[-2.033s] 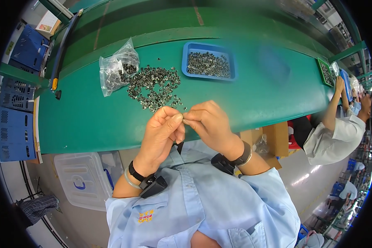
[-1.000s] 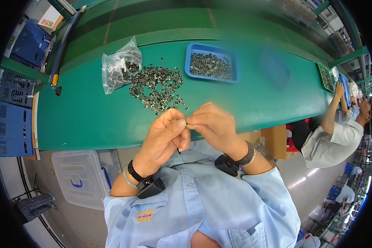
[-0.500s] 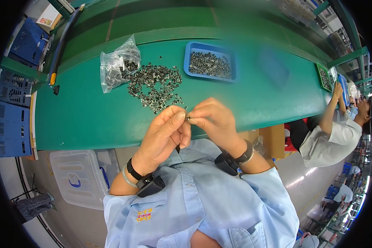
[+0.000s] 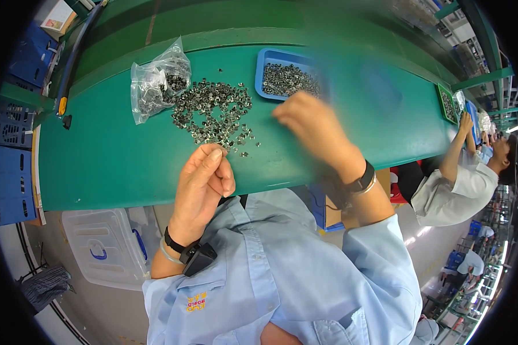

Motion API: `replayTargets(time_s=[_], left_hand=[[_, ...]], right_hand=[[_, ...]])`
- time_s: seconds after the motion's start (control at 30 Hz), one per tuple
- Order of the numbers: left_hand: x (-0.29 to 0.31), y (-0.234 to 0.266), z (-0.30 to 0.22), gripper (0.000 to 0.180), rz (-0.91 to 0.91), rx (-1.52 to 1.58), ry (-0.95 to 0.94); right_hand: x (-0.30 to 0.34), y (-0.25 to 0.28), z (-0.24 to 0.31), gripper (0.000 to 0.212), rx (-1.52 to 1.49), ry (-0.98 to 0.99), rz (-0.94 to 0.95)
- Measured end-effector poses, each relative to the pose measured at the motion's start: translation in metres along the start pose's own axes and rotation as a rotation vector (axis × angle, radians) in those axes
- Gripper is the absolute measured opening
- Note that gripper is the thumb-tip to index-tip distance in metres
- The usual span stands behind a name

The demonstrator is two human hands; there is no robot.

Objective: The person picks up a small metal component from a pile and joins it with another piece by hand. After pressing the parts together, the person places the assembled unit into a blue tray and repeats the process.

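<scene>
My left hand point(image 4: 202, 177) is at the near side of the green table, thumb and fingers pinched together close to the loose pile. Whatever sits between its fingertips, if anything, is too small to make out. Over the table just in front of the blue tray point(image 4: 260, 77), my right hand point(image 4: 312, 123) is smeared by motion, so its grip does not show. Small shiny dark metal parts point(image 4: 210, 109) lie heaped on the table, a few scattered toward my left hand. More such metal parts point(image 4: 288, 79) fill the tray.
A clear plastic bag point(image 4: 147, 92) of parts lies left of the pile. A lidded clear bin point(image 4: 101, 244) stands on the floor at lower left. On the right, a co-worker point(image 4: 452, 187) sits by a green tray point(image 4: 446, 104). Blue crates point(image 4: 11, 178) stand at far left.
My hands, together before around a small dark part, have come apart. The right hand has moved away toward the blue tray; the left has shifted a little left, still pinched.
</scene>
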State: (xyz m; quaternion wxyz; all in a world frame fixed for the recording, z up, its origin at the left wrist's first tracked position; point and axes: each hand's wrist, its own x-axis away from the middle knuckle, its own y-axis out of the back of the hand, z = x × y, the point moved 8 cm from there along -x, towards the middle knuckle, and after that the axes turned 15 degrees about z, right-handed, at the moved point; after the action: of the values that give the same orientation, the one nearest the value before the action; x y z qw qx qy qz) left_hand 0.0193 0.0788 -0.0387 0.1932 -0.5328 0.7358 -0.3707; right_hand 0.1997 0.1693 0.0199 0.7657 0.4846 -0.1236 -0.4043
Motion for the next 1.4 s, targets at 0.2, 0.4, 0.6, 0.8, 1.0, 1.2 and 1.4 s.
replayTargets(time_s=[0.2, 0.4, 0.6, 0.8, 1.0, 1.2, 1.4], left_hand=[[-0.003, 0.011, 0.003, 0.014, 0.033, -0.002, 0.049], [-0.006, 0.005, 0.006, 0.017, 0.036, -0.084, 0.089], [-0.012, -0.019, 0.012, 0.02, 0.016, -0.179, 0.152], [-0.013, -0.021, 0.018, 0.02, 0.051, -0.135, 0.138], [-0.009, -0.025, 0.02, 0.019, 0.085, -0.139, 0.141], [-0.003, -0.03, 0.016, 0.018, 0.074, -0.134, 0.116], [0.002, -0.041, 0.011, 0.018, 0.067, -0.137, 0.072]], right_hand=[[-0.008, -0.052, 0.035, 0.013, 0.075, 0.153, 0.268], [-0.004, -0.044, 0.036, 0.014, -0.087, 0.086, 0.143], [0.011, -0.021, 0.066, 0.021, -0.049, 0.066, -0.053], [0.023, -0.017, 0.076, 0.022, -0.049, 0.104, -0.064], [0.03, -0.012, 0.078, 0.021, -0.111, 0.095, -0.08], [0.033, -0.01, 0.084, 0.02, -0.112, 0.122, -0.113], [0.035, -0.007, 0.091, 0.019, -0.107, 0.124, -0.15]])
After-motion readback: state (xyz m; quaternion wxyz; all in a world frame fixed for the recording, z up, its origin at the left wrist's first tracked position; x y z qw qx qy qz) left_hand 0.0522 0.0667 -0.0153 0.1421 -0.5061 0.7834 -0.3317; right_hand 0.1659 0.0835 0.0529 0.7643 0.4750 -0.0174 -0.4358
